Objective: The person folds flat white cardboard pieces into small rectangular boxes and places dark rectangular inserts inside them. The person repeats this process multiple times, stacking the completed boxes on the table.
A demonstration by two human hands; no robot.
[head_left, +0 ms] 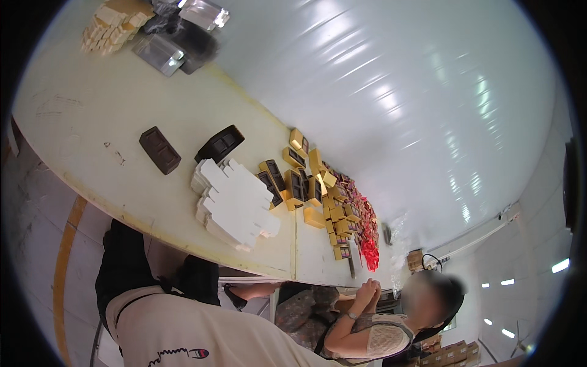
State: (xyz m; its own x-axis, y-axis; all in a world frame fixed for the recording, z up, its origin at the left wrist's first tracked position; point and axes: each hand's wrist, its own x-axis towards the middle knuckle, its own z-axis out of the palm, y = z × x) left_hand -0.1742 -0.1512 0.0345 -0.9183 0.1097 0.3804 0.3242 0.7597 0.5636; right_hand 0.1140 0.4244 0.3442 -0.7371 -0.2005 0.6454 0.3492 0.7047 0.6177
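Observation:
Neither of my hands is in the picture; only my beige shirt and dark trousers show at the lower left. On the table before me lies a stack of flat white carton blanks point(235, 199). Touching or close to its far edge is a black plastic tray point(220, 143) with compartments. To the left, a dark brown tray point(160, 150) lies by itself. Right of the blanks stand several gold boxes point(294, 186) with dark trays inside them.
Another person's hands point(367, 293) are together at the table's right end, near a heap of red wrapped pieces point(369, 244). Closed-looking gold boxes point(337, 214) sit beside the heap. Clear plastic packs point(159, 54) and cream cartons point(116, 27) lie at the far left. A white wall borders the table.

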